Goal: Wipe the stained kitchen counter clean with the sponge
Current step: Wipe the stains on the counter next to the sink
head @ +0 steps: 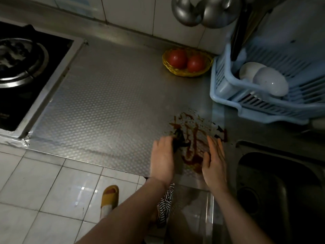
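Room: dim kitchen, white wall tiles, pale tiled floor (52, 182) below the table edge.
Table: embossed metal table (109, 95), with a gas stove (22, 67) to its left and a dark sink (274, 182) to its right.
Stain: red-brown stain (193, 138) near the front edge, just beside the sink. Its long axis runs from the near edge away towards the wall, and thinner streaks trail right.
Sponge: dark, crumpled sponge (180, 141) on the stain's left margin, touching the table.
Left hand: left hand (162, 159), fingers curled round the sponge's near end. The grip is a pinch on the sponge.
Right hand: right hand (213, 162) at the stain's right side, fingers straight and together, holding nothing. Whether it touches the table I cannot tell.
Key relation: most of the stain lies right of the sponge, between the two hands, so the left hand is the one placed to work. A stroke likely has to travel right, towards the sink.
Progress: the stain looks smeared and mostly uncleared, so I judge the wiping to be at an early stage.
Nearby: yellow basket (186, 73) with tomatoes (177, 58) at the back, and a blue dish rack (263, 106) to the right. Both are well apart from the stain.
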